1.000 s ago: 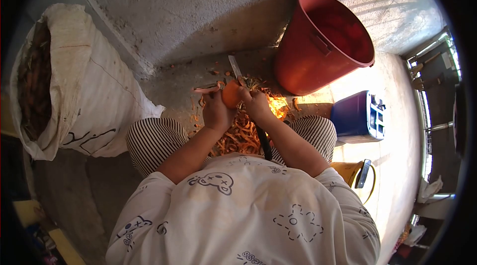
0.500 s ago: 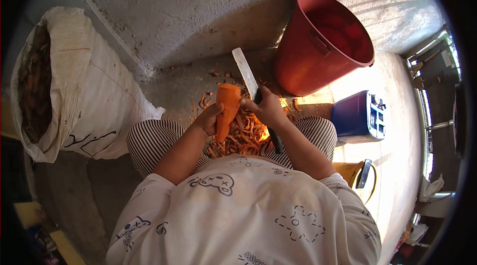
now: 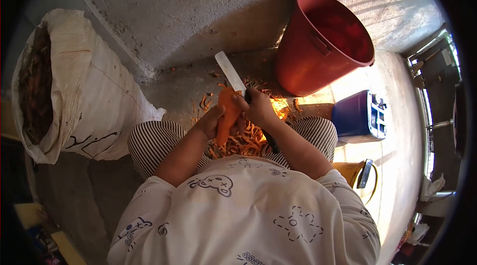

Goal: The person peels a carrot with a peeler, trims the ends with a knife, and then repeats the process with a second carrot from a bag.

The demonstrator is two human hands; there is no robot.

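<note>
My left hand (image 3: pixel 210 121) is closed round a large peeled carrot (image 3: pixel 227 113), bright orange and held with its thick end away from me. In my right hand (image 3: pixel 260 107) is a knife (image 3: pixel 230 72) with a broad pale blade and a dark handle. The blade crosses the thick end of the carrot and points up and to the left. Below my hands, between my knees, lies a heap of orange carrot peelings (image 3: pixel 246 145). How deep the heap goes is hidden by my arms and shirt.
At the left leans a white sack (image 3: pixel 107 96) with dark, earthy contents at its mouth. A tall red bucket (image 3: pixel 303 46) stands near the wall, ahead and right. Right of my knee are a blue jerrycan (image 3: pixel 352 117) and a yellow container (image 3: pixel 348 170). Loose peel scraps dot the floor.
The knife and my right hand have moved left and onto the carrot's thick end. The carrot has shifted slightly down, with my left hand still round it.
</note>
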